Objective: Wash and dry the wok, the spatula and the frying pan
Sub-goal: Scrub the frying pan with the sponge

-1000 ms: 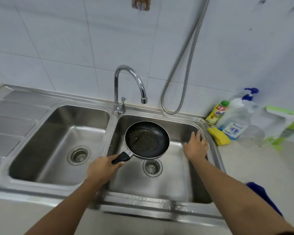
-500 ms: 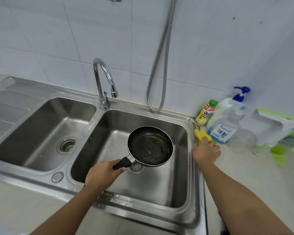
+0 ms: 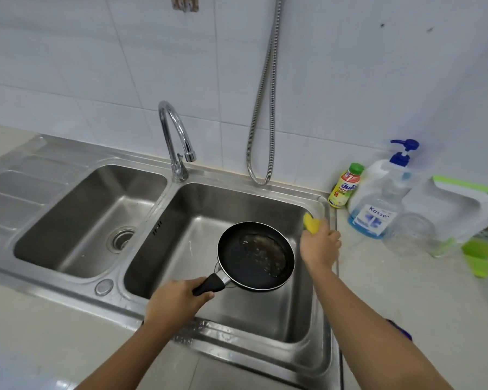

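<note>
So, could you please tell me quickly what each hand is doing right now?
Left hand: closed, holding the frying pan by its handle.
Right hand: closed, holding the yellow sponge.

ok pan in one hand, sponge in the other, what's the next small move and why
Probably bring the yellow sponge in the right hand across into the frying pan, which the left hand holds by its handle over the right basin; greasy residue coats its inside.

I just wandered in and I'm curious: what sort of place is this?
Most likely a home kitchen: a steel double sink with a curved tap, a soap pump bottle beside it, and a greasy frying pan in the left hand, a yellow sponge in the right hand.
</note>
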Available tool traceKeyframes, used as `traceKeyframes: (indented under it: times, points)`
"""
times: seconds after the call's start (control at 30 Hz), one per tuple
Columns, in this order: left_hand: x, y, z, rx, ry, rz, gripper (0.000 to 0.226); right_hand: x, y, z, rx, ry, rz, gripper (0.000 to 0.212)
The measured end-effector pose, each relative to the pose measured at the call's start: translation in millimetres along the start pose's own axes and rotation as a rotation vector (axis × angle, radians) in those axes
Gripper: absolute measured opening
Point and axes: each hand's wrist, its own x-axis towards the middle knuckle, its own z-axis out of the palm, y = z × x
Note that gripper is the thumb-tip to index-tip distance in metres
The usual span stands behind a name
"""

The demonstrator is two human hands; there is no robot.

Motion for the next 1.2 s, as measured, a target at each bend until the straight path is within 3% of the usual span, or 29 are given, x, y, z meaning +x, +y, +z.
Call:
traceKeyframes:
  times: [0.13,0.27,0.43,0.57,0.63,0.77,0.9,1.03,1.13,1.2]
  points:
    - [-16,-11,-2,-0.042,-0.019,-0.059,0.031,-53,-22,18,0.102,-0.105,-0.197,0.052]
    - [-36,-29,0,-0.090,-0.022,-0.094,0.038,-114,-27,47,0.090,-0.402,-0.363,0.050]
    - [-55,-46,1,-0.082,-0.010,-0.108,0.046,-147,-23,68,-0.279,-0.714,-0.652,0.055]
    - [-65,-59,1,-0.078,-0.037,-0.115,0.047,-138,-18,67,-0.507,-0.662,-0.557,0.058]
    - [-67,-64,3,-0.083,-0.037,-0.116,0.047,-145,-22,68,-0.501,-0.675,-0.555,0.059]
    - [-66,-73,8,-0.088,-0.028,-0.084,0.047,-162,-35,73,-0.489,-0.804,-0.732,0.055]
    - [-64,-78,10,-0.064,-0.012,-0.030,0.049,-144,-48,77,-0.480,-0.659,-0.597,0.052]
    - [-62,-81,11,-0.060,-0.018,-0.001,0.050,-156,-47,81,-0.556,-0.794,-0.734,0.053]
    - [-62,-83,12,-0.070,-0.025,0.018,0.051,-148,-49,81,-0.495,-0.693,-0.618,0.052]
    - [-62,-84,14,-0.075,-0.016,0.030,0.051,-151,-53,84,-0.509,-0.665,-0.637,0.053]
